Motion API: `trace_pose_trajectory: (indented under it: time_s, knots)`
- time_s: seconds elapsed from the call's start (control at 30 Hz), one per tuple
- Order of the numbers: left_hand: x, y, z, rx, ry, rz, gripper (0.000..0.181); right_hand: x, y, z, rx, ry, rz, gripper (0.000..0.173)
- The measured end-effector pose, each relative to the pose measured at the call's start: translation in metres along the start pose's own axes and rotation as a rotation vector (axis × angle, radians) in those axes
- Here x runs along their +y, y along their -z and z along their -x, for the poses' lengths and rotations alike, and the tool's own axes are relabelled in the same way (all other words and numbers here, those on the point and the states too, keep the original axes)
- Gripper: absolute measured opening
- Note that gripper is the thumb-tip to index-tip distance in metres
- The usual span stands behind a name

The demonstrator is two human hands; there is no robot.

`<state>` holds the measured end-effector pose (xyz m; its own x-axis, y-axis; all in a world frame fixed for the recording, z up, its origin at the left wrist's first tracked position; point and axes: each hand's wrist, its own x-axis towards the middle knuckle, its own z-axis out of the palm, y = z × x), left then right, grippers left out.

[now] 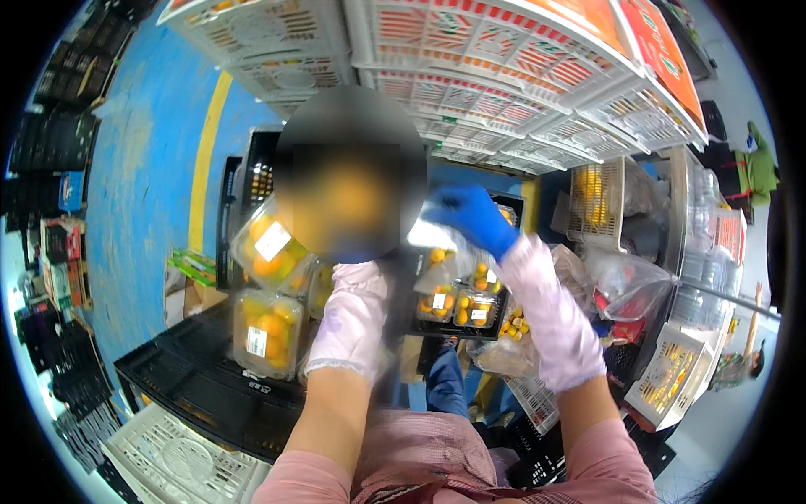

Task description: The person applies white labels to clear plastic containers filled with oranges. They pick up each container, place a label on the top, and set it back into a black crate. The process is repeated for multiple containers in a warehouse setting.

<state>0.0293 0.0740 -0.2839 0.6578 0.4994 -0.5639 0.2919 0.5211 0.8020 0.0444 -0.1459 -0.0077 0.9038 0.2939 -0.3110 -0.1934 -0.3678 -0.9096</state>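
My right hand (473,217), in a blue glove, is raised above a black crate at the centre right; its fingertips are blurred beside a bright, shiny patch, and I cannot tell whether they hold anything. My left hand is mostly hidden by a round blurred patch; a little blue glove (357,252) shows at its lower edge, above a pale sleeve cover. Left of it lie clear plastic clamshells of orange and green citrus fruit (269,334) with white labels. Smaller filled clamshells (475,309) sit in the black crate (434,329) beneath my right hand.
Stacked white plastic crates (466,94) rise ahead. An empty-looking black crate (201,372) is at lower left, above a white crate (182,450). At right are plastic bags (630,283), a cream basket of yellow items (595,205) and clear containers (699,283). Other people are at far right.
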Motion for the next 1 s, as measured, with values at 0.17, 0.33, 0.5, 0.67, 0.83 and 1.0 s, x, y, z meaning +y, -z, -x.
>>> trace_pose_trajectory:
  time_s: [0.17,0.33,0.5,0.67,0.83,1.0]
  knots:
    - [0.001,-0.006,-0.013,0.120,-0.073,-0.077,0.031,0.012,-0.068,-0.122,-0.204,0.142,0.594,0.033]
    - [-0.010,0.014,0.022,0.205,-0.204,-0.075,0.028,0.048,-0.116,-0.164,-0.280,-0.129,0.616,0.035]
    - [0.048,-0.047,0.099,0.372,-0.315,-0.377,0.026,0.072,-0.143,-0.176,-0.224,-0.071,0.599,0.033]
    - [0.067,-0.035,0.086,0.153,-0.452,-0.393,0.033,0.080,-0.150,-0.179,-0.236,0.014,0.627,0.031]
    - [0.098,-0.072,0.115,0.251,-0.409,-0.229,0.034,0.071,-0.150,-0.185,-0.288,0.045,0.718,0.034]
    - [0.100,-0.050,0.089,0.057,-0.160,0.054,0.032,0.077,-0.157,-0.196,-0.243,0.075,0.755,0.032]
